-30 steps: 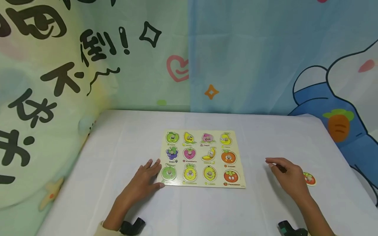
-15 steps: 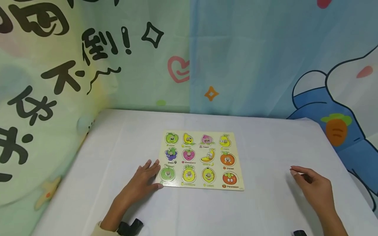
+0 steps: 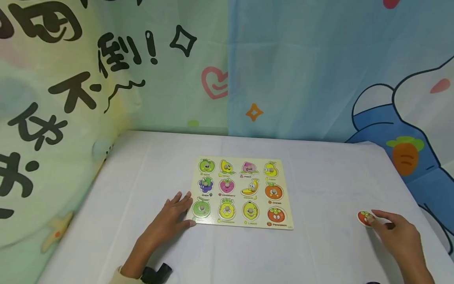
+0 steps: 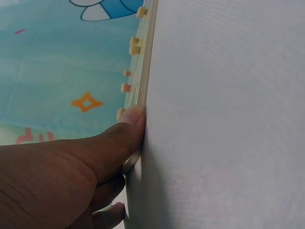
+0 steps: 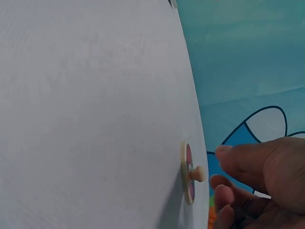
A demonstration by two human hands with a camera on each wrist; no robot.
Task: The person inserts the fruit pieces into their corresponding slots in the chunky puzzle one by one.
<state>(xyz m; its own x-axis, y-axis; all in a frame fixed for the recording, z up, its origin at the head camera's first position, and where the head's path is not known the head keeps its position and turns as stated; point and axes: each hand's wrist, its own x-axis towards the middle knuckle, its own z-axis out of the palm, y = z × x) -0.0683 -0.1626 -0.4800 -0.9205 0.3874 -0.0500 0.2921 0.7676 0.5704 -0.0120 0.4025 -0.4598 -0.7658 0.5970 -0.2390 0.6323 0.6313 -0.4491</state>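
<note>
A fruit peg puzzle board (image 3: 259, 227) lies on the white table in the head view, with printed fruits and small knobs. My left hand (image 3: 168, 219) rests against its left edge, thumb at the near-left corner; the left wrist view shows that thumb (image 4: 126, 126) on the board's edge (image 4: 145, 71). Far to the right lies a red fruit puzzle piece (image 3: 363, 218) with green leaves. My right hand (image 3: 399, 234) is just beside it, thumb and index finger towards its knob. In the right wrist view a gap separates the fingertips (image 5: 223, 150) from the wooden knob (image 5: 198, 174).
A white cloth covers the table (image 3: 319, 169). Behind it hangs a printed curtain (image 3: 298, 71) with cartoon figures and black lettering. A black device (image 3: 157, 274) sits at my left wrist.
My right hand has moved right, from left of the red puzzle piece to its right side, uncovering the piece. The left hand and the board stay in place.
</note>
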